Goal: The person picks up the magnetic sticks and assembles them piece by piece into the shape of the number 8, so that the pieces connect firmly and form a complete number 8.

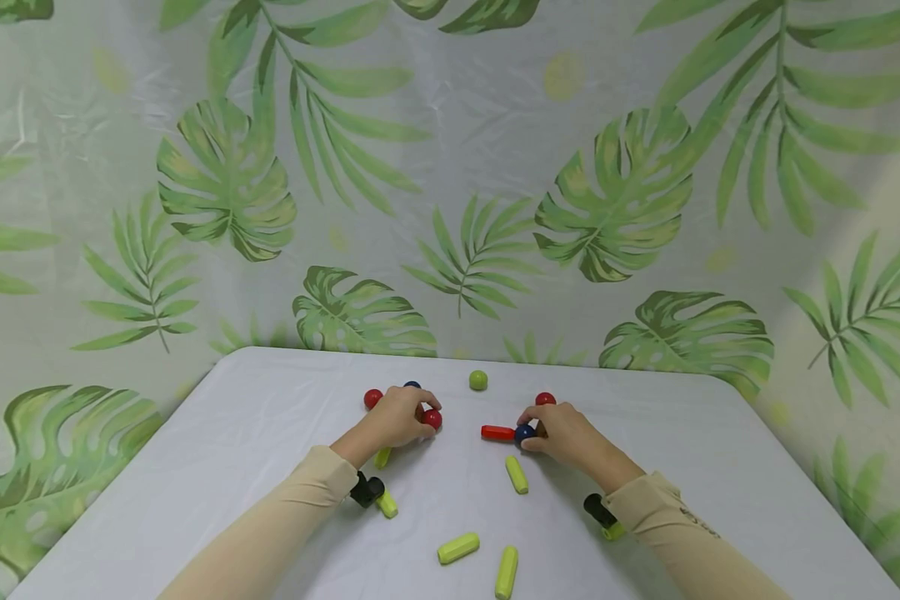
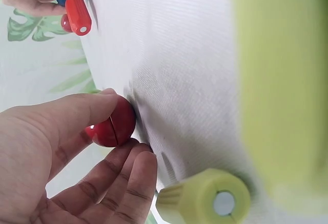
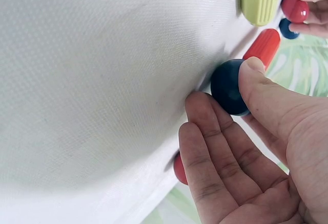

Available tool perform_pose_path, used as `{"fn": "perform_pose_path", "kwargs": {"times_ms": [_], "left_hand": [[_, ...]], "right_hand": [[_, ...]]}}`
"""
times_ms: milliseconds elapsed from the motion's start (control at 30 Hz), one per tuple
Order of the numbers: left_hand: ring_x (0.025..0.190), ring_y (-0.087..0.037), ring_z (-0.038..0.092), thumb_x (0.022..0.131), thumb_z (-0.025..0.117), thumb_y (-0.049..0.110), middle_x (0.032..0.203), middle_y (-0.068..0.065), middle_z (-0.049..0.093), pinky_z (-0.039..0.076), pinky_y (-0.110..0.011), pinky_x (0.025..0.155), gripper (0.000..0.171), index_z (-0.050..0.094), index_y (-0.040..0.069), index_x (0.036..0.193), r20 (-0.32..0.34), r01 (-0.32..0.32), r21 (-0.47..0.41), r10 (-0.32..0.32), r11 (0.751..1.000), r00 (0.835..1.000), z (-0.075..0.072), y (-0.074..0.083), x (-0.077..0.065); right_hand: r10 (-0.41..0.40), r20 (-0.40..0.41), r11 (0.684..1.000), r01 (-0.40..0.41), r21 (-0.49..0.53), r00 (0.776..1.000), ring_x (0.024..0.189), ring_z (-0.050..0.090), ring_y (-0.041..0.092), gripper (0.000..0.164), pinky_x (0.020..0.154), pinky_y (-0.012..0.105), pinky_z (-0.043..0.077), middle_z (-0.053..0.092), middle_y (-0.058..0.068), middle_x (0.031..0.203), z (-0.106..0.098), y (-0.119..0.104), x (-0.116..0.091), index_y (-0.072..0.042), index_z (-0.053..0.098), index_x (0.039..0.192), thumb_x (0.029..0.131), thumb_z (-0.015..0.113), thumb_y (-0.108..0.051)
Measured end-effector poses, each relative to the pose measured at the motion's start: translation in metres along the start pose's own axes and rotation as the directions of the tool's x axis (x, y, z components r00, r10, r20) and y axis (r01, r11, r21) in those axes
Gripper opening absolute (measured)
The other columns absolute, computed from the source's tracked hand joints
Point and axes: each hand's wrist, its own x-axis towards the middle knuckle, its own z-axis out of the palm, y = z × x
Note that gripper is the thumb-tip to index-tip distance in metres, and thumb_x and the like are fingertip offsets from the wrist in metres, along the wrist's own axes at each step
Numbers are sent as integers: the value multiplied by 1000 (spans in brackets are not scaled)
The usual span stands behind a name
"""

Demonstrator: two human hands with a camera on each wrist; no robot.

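My left hand (image 1: 399, 418) pinches a red ball (image 1: 432, 419); my right hand (image 1: 574, 435), a blue ball (image 1: 524, 433), likely steadying the red stick (image 1: 497, 432) between them.

Backdrop (image 1: 487, 167): I get soft light; faint glare, upper left;
Red ball (image 2: 123, 121): small glint;
Green stick (image 2: 287, 80): nearest one in my left wrist view, badly blurred;
Tablecloth (image 3: 102, 70): bright, weave readable; soft shadows.

No readable text, number or brand. Dark lettering-like mark (image 1: 699, 522) on right sleeve (image 1: 693, 550), near right, too small to read.
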Motion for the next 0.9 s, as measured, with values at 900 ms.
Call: {"fn": "perform_pose_path", "kwargs": {"times_ms": [900], "left_hand": [[89,-20,64,91,86,11,98,-8,75,57,-39,86,29,76,13,118,19,38,-25,-38,999,999,-5,9,8]], "right_hand": [[12,13,999,-12,41,1000,73,58,13,29,70,29,51,72,3,85,-2,1,0,-6,76,119,93,84,-15]]}}
